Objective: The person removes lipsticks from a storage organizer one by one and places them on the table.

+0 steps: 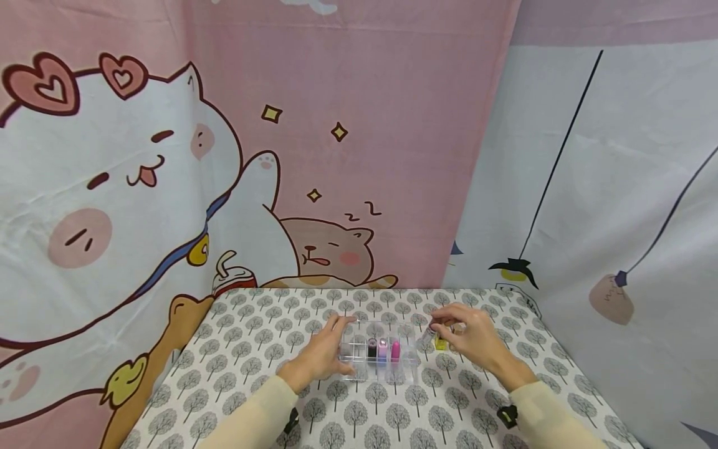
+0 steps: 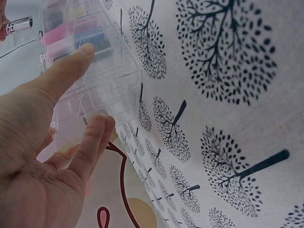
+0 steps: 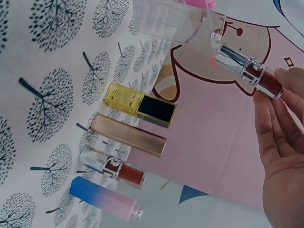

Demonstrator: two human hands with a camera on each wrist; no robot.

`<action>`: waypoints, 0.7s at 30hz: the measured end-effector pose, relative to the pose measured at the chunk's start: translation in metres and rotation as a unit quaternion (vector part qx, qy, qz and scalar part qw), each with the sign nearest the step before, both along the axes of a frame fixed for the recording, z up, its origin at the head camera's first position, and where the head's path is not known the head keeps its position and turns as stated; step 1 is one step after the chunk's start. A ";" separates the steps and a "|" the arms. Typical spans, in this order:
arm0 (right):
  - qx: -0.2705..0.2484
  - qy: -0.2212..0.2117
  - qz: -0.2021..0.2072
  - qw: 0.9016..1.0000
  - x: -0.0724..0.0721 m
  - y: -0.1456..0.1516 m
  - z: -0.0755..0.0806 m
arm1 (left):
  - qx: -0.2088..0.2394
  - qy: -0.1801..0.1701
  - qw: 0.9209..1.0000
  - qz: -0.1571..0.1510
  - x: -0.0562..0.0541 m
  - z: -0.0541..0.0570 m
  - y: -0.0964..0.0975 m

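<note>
My left hand grips the left end of a clear compartment organizer, thumb along one side and fingers along the other. Upright in its slots are a black tube, a pink-and-blue tube and a bright pink tube. Between thumb and fingertips, my right hand pinches a lip gloss tube with a silver part and a reddish-brown end. It is held tilted just off the organizer's right side. Closest below that hand stands a yellow-and-black cosmetic.
Lined up with the yellow one are a rose-gold tube, another lip gloss and a blue-to-pink tube. A tree-print cloth covers the table. Behind it hangs a pink cartoon curtain.
</note>
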State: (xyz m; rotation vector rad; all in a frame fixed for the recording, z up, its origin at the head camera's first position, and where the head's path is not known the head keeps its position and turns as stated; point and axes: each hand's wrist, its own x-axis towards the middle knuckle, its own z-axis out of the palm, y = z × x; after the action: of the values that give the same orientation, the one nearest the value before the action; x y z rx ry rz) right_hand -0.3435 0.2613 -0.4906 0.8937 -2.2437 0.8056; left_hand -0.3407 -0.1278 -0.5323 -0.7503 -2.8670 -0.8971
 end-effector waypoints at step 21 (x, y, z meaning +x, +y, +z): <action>0.014 -0.017 -0.027 0.999 -0.002 0.024 -0.028 | 0.029 0.059 0.997 -0.049 -0.028 -0.037 -0.011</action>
State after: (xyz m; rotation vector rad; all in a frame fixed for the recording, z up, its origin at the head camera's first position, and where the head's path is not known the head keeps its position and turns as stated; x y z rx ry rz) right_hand -0.3456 0.2851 -0.5190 0.8351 -2.3041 0.7711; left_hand -0.3688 -0.1387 -0.5697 -0.9111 -2.7122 -0.9097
